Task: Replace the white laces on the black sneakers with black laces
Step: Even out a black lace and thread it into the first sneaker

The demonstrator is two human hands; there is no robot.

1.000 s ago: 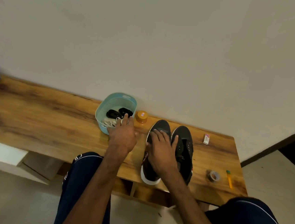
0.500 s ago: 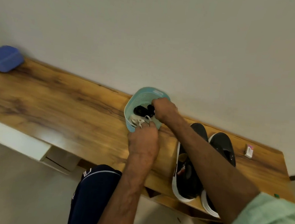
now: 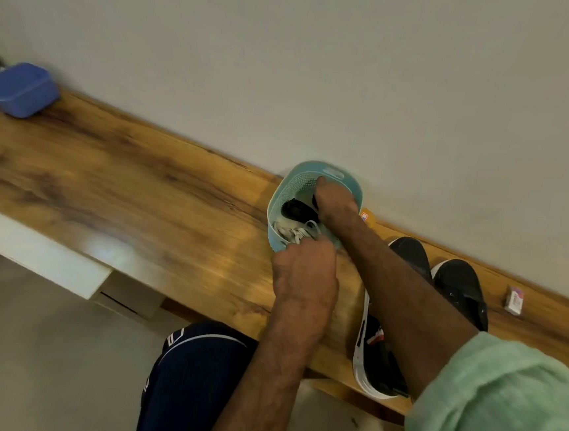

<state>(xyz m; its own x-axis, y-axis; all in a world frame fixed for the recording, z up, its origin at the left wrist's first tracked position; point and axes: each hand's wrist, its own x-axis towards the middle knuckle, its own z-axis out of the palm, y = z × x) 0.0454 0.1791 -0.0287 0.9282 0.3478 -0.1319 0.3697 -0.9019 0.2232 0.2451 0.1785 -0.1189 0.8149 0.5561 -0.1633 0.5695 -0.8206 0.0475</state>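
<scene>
A teal basket (image 3: 344,178) stands on the wooden bench (image 3: 140,196) against the wall. In it lie a bundle of black laces (image 3: 295,209) and, nearer me, white laces (image 3: 293,232). My right hand (image 3: 334,202) reaches into the basket, fingers down and closed on a second black bundle that it mostly hides. My left hand (image 3: 305,275) grips the basket's near rim, its fingertips touching the white laces. Two black sneakers with white soles lie to the right: one (image 3: 372,360) partly under my right forearm, the other (image 3: 459,289) beside it. No laces show on them.
A blue lidded box (image 3: 19,89) sits at the bench's far left. An orange-capped jar (image 3: 367,219) stands just behind my right wrist. A small white and pink box (image 3: 514,300) lies right of the sneakers. A white drawer unit (image 3: 32,255) is under the bench.
My right hand left the sneakers and went into the basket onto the black laces. My left hand stayed at the basket's near rim. My head turned left, so the scene shifted right.
</scene>
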